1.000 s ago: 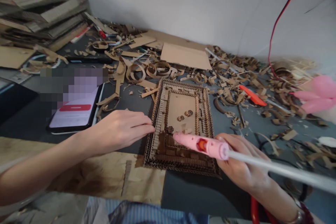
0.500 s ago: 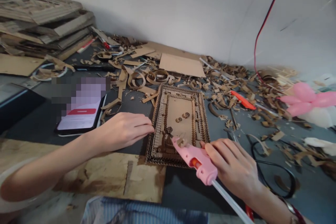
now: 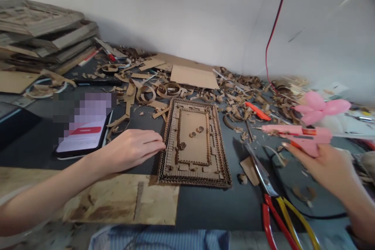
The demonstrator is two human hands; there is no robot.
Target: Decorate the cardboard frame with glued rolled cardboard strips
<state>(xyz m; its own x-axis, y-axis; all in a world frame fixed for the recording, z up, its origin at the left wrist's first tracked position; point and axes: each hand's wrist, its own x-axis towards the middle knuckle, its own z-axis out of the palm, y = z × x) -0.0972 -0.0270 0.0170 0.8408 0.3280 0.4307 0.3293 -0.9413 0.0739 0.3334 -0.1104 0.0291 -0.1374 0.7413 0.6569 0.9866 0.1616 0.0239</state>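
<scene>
A rectangular cardboard frame (image 3: pixel 164 164) with ridged corrugated borders lies flat on the dark table. Small curled cardboard pieces (image 3: pixel 199 129) sit on its inner panel. At its left edge is my left hand (image 3: pixel 137 148), fingers pressed together and closed on the border; the thumb is hidden. My right hand (image 3: pixel 325 168) grips a pink glue gun (image 3: pixel 304 133) by its handle, well to the right of the frame, nozzle pointing left. Scissors (image 3: pixel 266 183) with red and yellow handles lie between the frame and my right hand.
A phone (image 3: pixel 84 136) leans left of my left hand. Cardboard strips and curls (image 3: pixel 170 90) litter the back. An orange cutter (image 3: pixel 258 111) and pink balloon-like shape (image 3: pixel 322 107) are at right. A black cable (image 3: pixel 319 216) loops under my right forearm. Frames (image 3: pixel 43 31) are stacked at back left.
My right hand has carried the glue gun from over the frame's lower part out to the right, revealing the scissors. My left hand stays at the frame's left edge. The view has shifted slightly.
</scene>
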